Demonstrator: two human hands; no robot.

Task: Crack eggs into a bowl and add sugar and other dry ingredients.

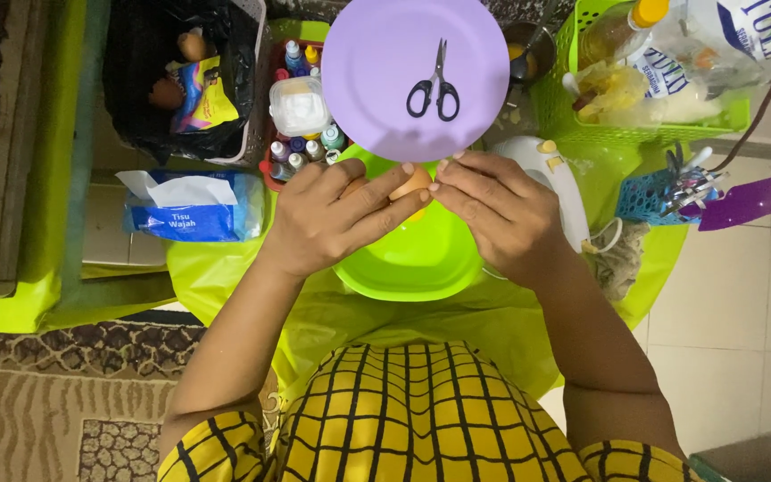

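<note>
Left hand (pixel 327 219) and right hand (pixel 497 210) meet over the green bowl (pixel 412 263), fingertips of both pinching a brown egg (pixel 408 183) between them; the step in hand appears to be cracking it open; a purple plate (pixel 385 80) carrying black scissors (pixel 434 85) lies just beyond; the next move calls for an even pull apart, centred above the bowl.

Lime-green bowl (pixel 412 263), lilac plate (pixel 385 80) bearing black scissors (pixel 434 89), brown egg (pixel 410 183), yellow black-checked garment (pixel 421 419).

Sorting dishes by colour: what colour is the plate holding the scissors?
Light purple plate, head view.
</note>
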